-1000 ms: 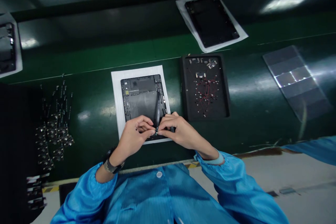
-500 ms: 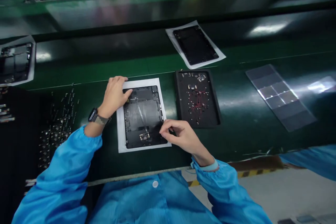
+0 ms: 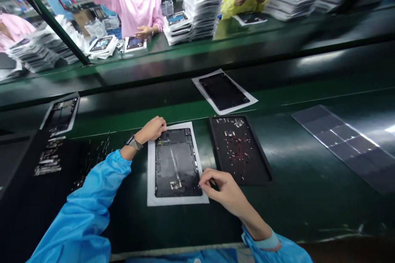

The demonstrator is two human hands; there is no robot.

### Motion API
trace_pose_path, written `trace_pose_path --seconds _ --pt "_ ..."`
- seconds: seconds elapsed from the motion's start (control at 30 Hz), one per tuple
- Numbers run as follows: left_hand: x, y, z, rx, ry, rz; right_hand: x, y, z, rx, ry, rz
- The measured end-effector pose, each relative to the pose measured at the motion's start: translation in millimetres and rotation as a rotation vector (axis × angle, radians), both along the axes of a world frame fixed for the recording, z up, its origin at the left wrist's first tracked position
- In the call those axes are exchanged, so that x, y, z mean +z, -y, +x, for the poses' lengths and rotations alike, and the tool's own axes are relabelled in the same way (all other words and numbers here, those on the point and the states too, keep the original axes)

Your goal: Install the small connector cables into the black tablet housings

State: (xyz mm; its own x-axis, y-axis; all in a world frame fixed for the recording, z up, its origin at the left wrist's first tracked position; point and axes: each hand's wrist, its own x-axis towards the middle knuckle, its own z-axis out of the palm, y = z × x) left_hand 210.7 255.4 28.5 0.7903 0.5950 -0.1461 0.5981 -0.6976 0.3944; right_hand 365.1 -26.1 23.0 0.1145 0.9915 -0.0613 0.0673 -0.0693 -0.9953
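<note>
Green bench (image 3: 296, 201): left hand (image 3: 152, 129) curls on tablet (image 3: 177, 160) corner, right hand (image 3: 224, 191) pinches edge.

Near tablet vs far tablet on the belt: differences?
The near tablet shows a pale strip inside; the far tablet looks plain black. The near tablet lies square, the far tablet skewed. Only the near tablet has the left hand and right hand at it. Both sit on white sheets.

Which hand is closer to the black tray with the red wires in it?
Right. The right hand is at the near right corner of the tablet, beside the black tray. The left hand is at the tablet's far left corner.
</note>
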Motion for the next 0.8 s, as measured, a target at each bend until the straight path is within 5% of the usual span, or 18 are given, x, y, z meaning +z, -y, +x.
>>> trace_pose_path --seconds 0.13,0.27,0.4,0.6,0.8 --pt "16.5 -52 9 0.077 -0.013 0.116 -1.0 -2 -1 0.001 0.018 -0.032" --pt "53.7 -107 13 0.181 -0.005 0.237 0.7 -3 0 -0.046 0.025 -0.029" --pt "81.0 -133 15 0.274 0.016 0.290 4.3 -5 4 -0.227 -0.042 -0.010" --pt "81.8 -135 31 0.424 0.050 0.229 5.7 -6 11 -0.470 -0.110 -0.001" --pt "56.5 -83 102 0.554 0.128 0.054 5.3 -6 11 -0.535 -0.128 0.004"
